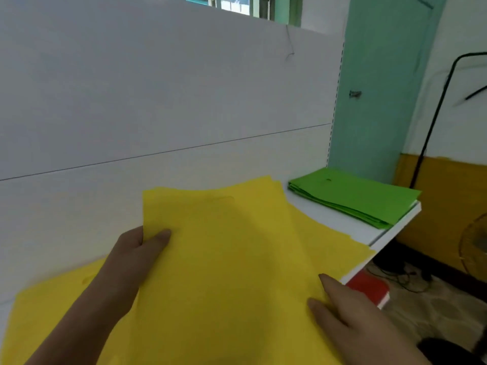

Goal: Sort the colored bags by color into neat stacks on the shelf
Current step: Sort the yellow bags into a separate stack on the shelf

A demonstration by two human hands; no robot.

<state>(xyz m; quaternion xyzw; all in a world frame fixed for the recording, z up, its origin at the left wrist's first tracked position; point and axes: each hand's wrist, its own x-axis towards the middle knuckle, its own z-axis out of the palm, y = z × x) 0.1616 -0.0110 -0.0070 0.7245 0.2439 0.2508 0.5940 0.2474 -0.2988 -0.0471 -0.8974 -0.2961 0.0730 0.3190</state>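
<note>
now left hand [137,248] pinching yellow bag [224,259] edge, green stack [353,196] apart

Yellow bags [224,259], green stack [353,196], white shelf [342,219], red bags [369,287] below.

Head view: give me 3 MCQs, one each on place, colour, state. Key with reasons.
1. Where is the green stack?
A. right end of the shelf
B. on the floor
C. under the yellow bags

2. What colour is the bag in the left hand?
A. green
B. red
C. yellow

3. What is the right hand doing?
A. clenched in a fist
B. fingers flat on the yellow bags
C. lifting the green stack

Key: 1 A, it lies by the shelf's right edge. 2 C, the thumb pinches a yellow edge. 3 B, straight fingers rest on yellow.
</note>
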